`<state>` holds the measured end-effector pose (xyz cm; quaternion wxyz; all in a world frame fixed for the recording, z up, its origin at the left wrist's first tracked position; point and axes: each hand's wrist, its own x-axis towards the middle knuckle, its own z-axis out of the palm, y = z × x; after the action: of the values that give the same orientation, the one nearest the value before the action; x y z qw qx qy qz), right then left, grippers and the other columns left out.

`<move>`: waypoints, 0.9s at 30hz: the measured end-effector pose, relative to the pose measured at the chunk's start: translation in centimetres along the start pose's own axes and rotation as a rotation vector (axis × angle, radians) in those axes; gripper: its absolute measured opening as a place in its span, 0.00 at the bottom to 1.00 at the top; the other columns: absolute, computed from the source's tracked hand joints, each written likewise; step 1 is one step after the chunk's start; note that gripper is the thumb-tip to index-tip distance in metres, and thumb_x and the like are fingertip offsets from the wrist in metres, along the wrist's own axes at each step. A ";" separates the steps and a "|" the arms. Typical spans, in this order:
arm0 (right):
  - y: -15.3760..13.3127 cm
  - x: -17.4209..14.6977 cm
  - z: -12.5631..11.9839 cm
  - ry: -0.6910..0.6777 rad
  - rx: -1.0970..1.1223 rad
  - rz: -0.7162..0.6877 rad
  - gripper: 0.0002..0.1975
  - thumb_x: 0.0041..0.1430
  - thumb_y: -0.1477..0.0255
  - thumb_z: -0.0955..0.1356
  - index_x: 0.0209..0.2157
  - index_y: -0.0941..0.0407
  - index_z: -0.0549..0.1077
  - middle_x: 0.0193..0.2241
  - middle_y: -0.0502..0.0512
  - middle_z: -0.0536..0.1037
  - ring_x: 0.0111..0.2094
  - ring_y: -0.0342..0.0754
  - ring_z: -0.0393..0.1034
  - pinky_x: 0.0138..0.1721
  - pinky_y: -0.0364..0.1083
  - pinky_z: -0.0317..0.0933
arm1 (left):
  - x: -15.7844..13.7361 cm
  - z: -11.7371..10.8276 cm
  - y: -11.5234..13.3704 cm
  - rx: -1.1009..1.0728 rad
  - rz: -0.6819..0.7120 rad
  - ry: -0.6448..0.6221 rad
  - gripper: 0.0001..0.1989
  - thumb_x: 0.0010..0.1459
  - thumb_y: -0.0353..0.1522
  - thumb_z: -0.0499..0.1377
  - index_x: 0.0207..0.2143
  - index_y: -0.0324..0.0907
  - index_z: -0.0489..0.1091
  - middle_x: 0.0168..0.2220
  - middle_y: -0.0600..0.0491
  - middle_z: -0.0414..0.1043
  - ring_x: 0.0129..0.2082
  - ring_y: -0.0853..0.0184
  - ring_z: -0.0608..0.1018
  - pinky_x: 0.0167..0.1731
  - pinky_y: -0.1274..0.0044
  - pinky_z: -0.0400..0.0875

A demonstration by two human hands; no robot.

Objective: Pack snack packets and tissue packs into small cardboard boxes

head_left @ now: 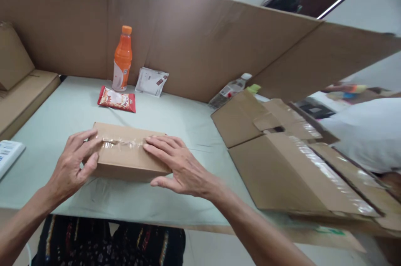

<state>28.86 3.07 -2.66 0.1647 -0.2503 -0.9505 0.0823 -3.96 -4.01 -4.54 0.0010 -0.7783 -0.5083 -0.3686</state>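
Observation:
A small closed cardboard box (125,155) lies on the pale green tabletop in front of me, with clear tape along its top seam. At the box's left end, my left hand (73,161) grips the edge, fingers near the top corner and thumb at the front corner. My right hand (175,163) rests flat on the right part of the top, fingers stretched over the tape's end. Its thumb is spread off the front side. Behind the box lie a red and white snack packet (117,100), an orange drink bottle (123,59) standing upright, and white sachets (152,82).
Tall cardboard panels (194,40) wall off the back. Flattened boxes (282,174) with tape strips are stacked at right, beside a tilted clear bottle (230,90). More boxes (28,95) and a white device (9,155) sit at left. Another person's white clothing (369,132) shows at far right.

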 end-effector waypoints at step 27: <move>13.9 -9.5 -1.6 0.267 -0.516 0.971 0.21 0.64 0.69 0.67 0.57 0.60 0.73 0.57 0.69 0.77 0.57 0.64 0.69 0.57 0.60 0.67 | 6.6 17.3 -1.6 -0.182 -0.078 -0.356 0.33 0.73 0.45 0.49 0.73 0.39 0.52 0.77 0.33 0.41 0.76 0.42 0.53 0.70 0.49 0.58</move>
<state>43.45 10.42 -7.06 0.1604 -0.6991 -0.6866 -0.1187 6.08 8.46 -13.94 -0.1733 -0.8077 -0.4950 -0.2694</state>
